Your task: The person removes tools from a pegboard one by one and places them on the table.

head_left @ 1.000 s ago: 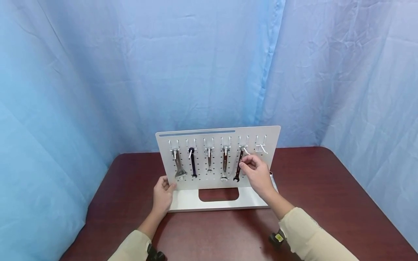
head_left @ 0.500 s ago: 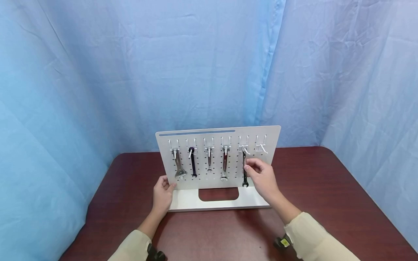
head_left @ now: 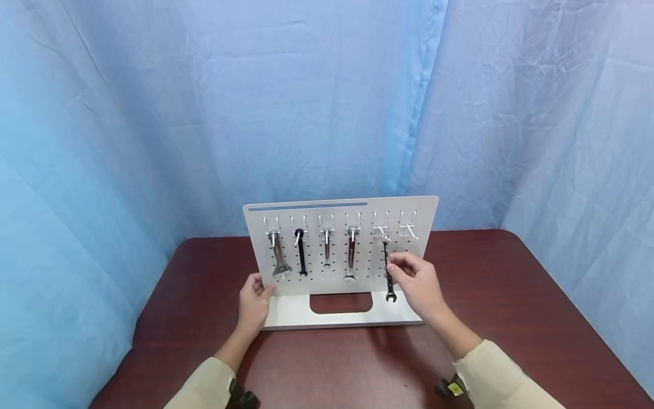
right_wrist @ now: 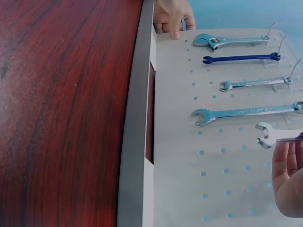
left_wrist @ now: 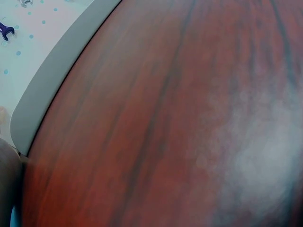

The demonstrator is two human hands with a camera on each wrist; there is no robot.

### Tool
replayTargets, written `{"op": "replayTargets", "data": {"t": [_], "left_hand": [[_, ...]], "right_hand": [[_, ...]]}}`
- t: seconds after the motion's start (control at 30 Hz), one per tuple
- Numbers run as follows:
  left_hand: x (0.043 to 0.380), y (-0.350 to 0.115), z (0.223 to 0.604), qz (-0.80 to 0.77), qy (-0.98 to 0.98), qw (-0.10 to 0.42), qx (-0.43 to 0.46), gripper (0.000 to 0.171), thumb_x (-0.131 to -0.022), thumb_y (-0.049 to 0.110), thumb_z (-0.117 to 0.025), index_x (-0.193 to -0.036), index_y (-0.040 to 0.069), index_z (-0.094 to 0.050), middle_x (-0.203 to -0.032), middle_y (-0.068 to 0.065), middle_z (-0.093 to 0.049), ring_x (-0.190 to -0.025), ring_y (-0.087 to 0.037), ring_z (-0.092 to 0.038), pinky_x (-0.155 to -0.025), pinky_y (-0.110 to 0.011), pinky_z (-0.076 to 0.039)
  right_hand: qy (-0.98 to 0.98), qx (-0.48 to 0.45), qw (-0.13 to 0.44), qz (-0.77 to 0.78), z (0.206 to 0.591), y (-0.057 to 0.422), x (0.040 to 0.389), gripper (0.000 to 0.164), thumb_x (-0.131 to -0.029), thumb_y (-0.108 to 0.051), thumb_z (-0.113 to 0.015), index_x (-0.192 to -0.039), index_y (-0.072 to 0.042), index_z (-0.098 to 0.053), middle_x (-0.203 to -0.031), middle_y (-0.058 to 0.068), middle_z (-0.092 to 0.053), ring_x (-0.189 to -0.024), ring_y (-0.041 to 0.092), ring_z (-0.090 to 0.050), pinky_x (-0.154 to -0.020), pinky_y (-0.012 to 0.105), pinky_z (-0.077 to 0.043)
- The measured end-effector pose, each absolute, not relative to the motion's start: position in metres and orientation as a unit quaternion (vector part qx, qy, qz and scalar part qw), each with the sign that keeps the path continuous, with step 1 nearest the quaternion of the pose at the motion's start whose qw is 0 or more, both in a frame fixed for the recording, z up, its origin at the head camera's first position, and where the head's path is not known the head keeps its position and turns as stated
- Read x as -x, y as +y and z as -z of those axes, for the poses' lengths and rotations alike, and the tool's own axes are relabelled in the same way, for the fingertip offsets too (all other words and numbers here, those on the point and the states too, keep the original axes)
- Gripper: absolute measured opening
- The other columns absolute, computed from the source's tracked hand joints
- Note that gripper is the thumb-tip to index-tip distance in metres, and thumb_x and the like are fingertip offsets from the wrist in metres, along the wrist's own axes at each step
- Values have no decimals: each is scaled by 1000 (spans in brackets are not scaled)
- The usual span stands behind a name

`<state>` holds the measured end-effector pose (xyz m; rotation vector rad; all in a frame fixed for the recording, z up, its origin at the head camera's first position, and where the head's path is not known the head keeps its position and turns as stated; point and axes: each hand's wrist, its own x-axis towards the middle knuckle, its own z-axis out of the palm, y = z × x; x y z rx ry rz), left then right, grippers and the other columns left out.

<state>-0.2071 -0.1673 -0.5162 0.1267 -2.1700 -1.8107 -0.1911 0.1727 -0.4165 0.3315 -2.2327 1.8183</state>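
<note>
In the head view my right hand (head_left: 420, 283) pinches a combination wrench (head_left: 390, 278) by its shank, open end down. The wrench's ring end overlaps the tip of the fifth hook (head_left: 380, 230) of a white pegboard stand (head_left: 337, 287). In the right wrist view the jaw end of this wrench (right_wrist: 266, 136) stands out past the fingers. My left hand (head_left: 254, 304) grips the board's lower left edge. Left of the held wrench hang an adjustable wrench (head_left: 279, 258), a dark blue wrench (head_left: 302, 255), a short wrench (head_left: 327, 247) and a longer combination wrench (head_left: 351, 255).
The sixth hook (head_left: 409, 230), at the far right, carries nothing. The stand's base has a rectangular cutout (head_left: 341, 303) and rests on a reddish-brown table (head_left: 327, 363). Blue curtains (head_left: 306, 113) hang behind and at both sides.
My right hand has drawn the wrench down, rightward and outward along the fifth hook, away from the board. My left hand has stayed at the board's edge.
</note>
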Motion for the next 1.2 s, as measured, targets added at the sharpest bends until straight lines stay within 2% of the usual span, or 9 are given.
{"op": "replayTargets", "data": {"t": [0.13,0.47,0.7,0.77,0.93,1.1,1.2], "left_hand": [[215,-171,529,638,-753,155,-41,24,-94,-11,-61,-118,-10,-55,-118,-31,-64,-117,-38,-61,-96,-35,-54],[213,-173,532,632,-756,166,-44,22,-94,-12,-61,-115,-9,-56,-115,-30,-65,-112,-37,-63,-92,-34,-56],[211,-175,534,629,-756,173,-48,21,-92,-13,-62,-112,-9,-56,-112,-29,-66,-110,-37,-63,-89,-28,-56],[210,-175,534,629,-756,178,-49,21,-92,-13,-62,-111,-9,-56,-110,-29,-66,-109,-37,-64,-88,-29,-57],[210,-175,534,628,-757,174,-51,21,-92,-13,-62,-112,-9,-57,-110,-29,-66,-110,-38,-64,-90,-32,-57],[213,-174,533,635,-752,172,-49,22,-92,-14,-62,-113,-9,-56,-112,-29,-66,-112,-37,-63,-93,-34,-56],[216,-171,532,633,-754,171,-40,24,-91,-14,-63,-114,-9,-57,-111,-28,-67,-109,-37,-64,-92,-35,-57]], "right_hand": [[-764,-118,130,-621,412,174,188,14,-94,6,-65,-104,15,-66,-88,24,-67,-73,9,-64,-65,20,-56],[-759,-138,136,-622,408,180,177,7,-93,9,-63,-98,13,-65,-82,20,-66,-71,9,-65,-64,21,-56],[-759,-139,162,-615,405,195,166,6,-91,13,-62,-96,14,-65,-80,6,-67,-68,8,-62,-59,18,-53],[-767,-130,157,-608,405,204,165,6,-91,12,-62,-96,14,-65,-78,9,-67,-64,10,-61,-55,20,-53],[-835,-68,107,-535,418,238,171,11,-94,0,-65,-99,9,-67,-74,15,-65,-59,16,-59,-52,26,-51],[-896,4,8,-444,446,278,191,24,-98,-13,-61,-109,8,-68,-83,11,-67,-68,20,-61,-58,32,-52],[-913,29,-37,-404,464,299,202,29,-99,-15,-58,-111,10,-67,-87,12,-67,-72,21,-59,-59,34,-50]]}}
